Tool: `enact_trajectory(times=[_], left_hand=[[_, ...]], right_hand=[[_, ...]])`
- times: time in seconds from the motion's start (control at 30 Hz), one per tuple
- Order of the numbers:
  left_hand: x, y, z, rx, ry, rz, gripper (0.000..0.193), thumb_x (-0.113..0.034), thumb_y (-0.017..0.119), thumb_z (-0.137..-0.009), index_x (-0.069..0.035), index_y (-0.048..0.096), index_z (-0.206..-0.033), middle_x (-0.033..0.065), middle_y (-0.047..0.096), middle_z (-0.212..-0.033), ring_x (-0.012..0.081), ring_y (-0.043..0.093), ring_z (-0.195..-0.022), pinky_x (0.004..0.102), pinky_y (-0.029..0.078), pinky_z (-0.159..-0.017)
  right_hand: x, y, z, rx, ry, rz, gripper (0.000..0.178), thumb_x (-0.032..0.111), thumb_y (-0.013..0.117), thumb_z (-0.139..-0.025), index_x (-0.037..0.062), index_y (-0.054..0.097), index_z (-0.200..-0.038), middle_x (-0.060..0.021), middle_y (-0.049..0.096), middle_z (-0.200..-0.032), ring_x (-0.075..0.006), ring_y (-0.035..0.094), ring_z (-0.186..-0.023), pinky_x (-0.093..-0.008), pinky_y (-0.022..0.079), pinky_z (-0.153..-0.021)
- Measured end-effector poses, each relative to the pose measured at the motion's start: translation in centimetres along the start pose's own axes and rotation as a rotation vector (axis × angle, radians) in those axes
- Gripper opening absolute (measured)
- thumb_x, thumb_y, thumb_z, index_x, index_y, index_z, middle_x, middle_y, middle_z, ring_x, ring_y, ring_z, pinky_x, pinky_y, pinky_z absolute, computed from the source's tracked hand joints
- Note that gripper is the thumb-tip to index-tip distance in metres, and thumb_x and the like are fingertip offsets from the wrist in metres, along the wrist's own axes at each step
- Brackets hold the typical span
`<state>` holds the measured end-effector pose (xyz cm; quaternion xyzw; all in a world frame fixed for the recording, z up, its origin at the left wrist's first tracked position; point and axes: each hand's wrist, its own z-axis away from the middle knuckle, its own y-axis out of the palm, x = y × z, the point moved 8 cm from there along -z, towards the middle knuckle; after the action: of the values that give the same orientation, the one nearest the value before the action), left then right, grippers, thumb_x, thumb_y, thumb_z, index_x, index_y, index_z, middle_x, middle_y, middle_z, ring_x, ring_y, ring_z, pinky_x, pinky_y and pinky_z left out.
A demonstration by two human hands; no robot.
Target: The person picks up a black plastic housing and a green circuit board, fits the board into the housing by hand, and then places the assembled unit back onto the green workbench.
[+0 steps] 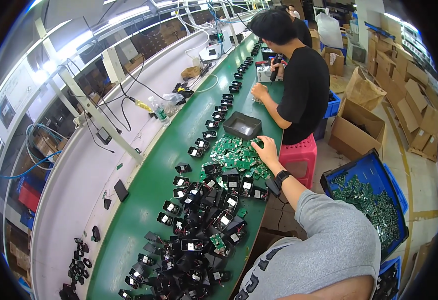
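Note:
My right hand [265, 151], with a dark watch on its wrist, reaches to the far right edge of a heap of green circuit boards [234, 154]. Its thumb and fingers close at the edge of one small green circuit board, though the fingertips are small in the picture. My left hand is out of view. Just beyond the heap stands a dark grey plastic tray [243, 125]. Nearer to me lies a large pile of small black housings [194, 245], many with white parts and thin wires inside. A loose green board [217, 242] rests on that pile.
A row of black housings [224, 102] runs along the green bench [144, 195]. Ahead, a co-worker in black [306, 85] sits on a pink stool [299, 157], holding a dark tool. A blue crate of boards [396, 170] and a cardboard box [356, 127] stand at right.

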<state>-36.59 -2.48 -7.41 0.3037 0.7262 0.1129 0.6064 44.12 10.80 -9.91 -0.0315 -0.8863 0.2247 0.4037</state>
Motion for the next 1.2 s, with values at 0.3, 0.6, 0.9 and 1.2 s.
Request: enact_trajectory(times=[0.3, 0.6, 0.9, 1.2], left_hand=[[-1.8, 5.0, 2.3, 0.431, 0.946, -1.394, 0.039, -0.023, 0.056, -0.089, -0.001, 0.054, -0.121, 0.0199, 0.055, -0.120, 0.0371, 0.054, -0.104, 0.0454, 0.045, -0.089], [-4.0, 9.3, 0.1, 0.480, 0.938, -1.371, 0.041, -0.026, 0.054, -0.089, -0.002, 0.055, -0.122, 0.0196, 0.056, -0.119, 0.0356, 0.055, -0.105, 0.0455, 0.045, -0.090], [-5.0, 10.9, -2.3, 0.558, 0.895, -1.408, 0.042, -0.029, 0.052, -0.089, -0.003, 0.055, -0.122, 0.0193, 0.056, -0.119, 0.0341, 0.055, -0.105, 0.0455, 0.044, -0.090], [-4.5, 10.4, -5.0, 0.635, 0.796, -1.471, 0.044, -0.033, 0.050, -0.090, -0.004, 0.055, -0.122, 0.0190, 0.057, -0.118, 0.0327, 0.055, -0.106, 0.0456, 0.044, -0.090]], right_hand=[[-0.6, -0.2, 0.3, -0.073, 0.068, -0.040, 0.044, 0.035, 0.067, -0.081, -0.0002, 0.061, -0.106, -0.0166, 0.060, -0.110, -0.0332, 0.051, -0.109, -0.0401, 0.039, -0.096], [-0.8, -0.9, 0.1, -0.048, 0.098, -0.038, 0.043, 0.033, 0.066, -0.081, -0.0003, 0.061, -0.107, -0.0168, 0.060, -0.111, -0.0334, 0.050, -0.110, -0.0413, 0.040, -0.095], [-0.6, -1.0, 0.2, -0.049, 0.101, -0.055, 0.044, 0.035, 0.066, -0.081, 0.0003, 0.061, -0.107, -0.0160, 0.060, -0.111, -0.0330, 0.050, -0.110, -0.0414, 0.039, -0.095], [-0.8, -1.0, 0.1, -0.073, 0.100, -0.053, 0.043, 0.036, 0.066, -0.081, 0.0009, 0.061, -0.106, -0.0158, 0.060, -0.111, -0.0327, 0.050, -0.110, -0.0413, 0.039, -0.095]])
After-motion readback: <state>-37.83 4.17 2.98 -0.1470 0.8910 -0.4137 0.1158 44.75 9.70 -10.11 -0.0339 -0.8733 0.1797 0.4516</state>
